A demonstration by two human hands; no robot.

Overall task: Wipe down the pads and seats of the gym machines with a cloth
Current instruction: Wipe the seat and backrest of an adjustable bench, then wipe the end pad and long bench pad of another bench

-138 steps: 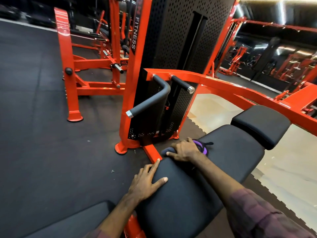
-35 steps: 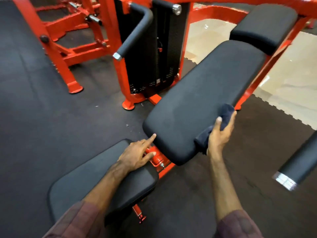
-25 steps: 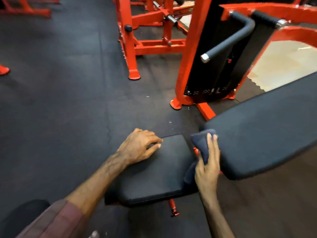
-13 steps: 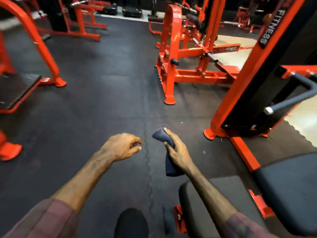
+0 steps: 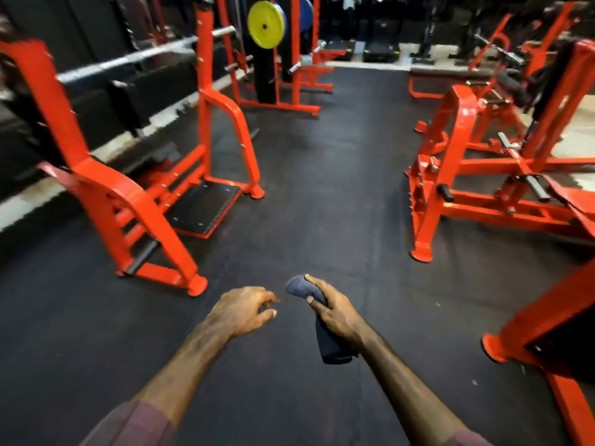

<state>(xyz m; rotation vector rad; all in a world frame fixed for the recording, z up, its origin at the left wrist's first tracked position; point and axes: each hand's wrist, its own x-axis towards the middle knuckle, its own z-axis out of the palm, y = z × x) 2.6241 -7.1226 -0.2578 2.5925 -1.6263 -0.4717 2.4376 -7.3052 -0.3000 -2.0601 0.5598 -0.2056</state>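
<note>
My right hand (image 5: pixel 335 312) grips a dark blue cloth (image 5: pixel 328 344), held in the air over the black rubber floor (image 5: pixel 322 188); one end sticks up past my fingers and the rest hangs below my palm. My left hand (image 5: pixel 243 310) floats just left of it, fingers loosely curled and apart, holding nothing. No pad or seat lies under my hands. A red machine frame (image 5: pixel 138 201) with a black foot plate (image 5: pixel 203 207) stands to the left. Another red machine (image 5: pixel 483 175) stands to the right.
A red upright with a black panel (image 5: pixel 547 320) sits at the right edge. A rack with a yellow weight plate (image 5: pixel 265 24) and a barbell (image 5: pixel 141 56) stands at the back left. An aisle of black floor runs between the machines toward the far wall.
My view has lifted and swung away from the black seat and back pad, which have left the frame. My right hand still carries the cloth; both hands hang over open floor.
</note>
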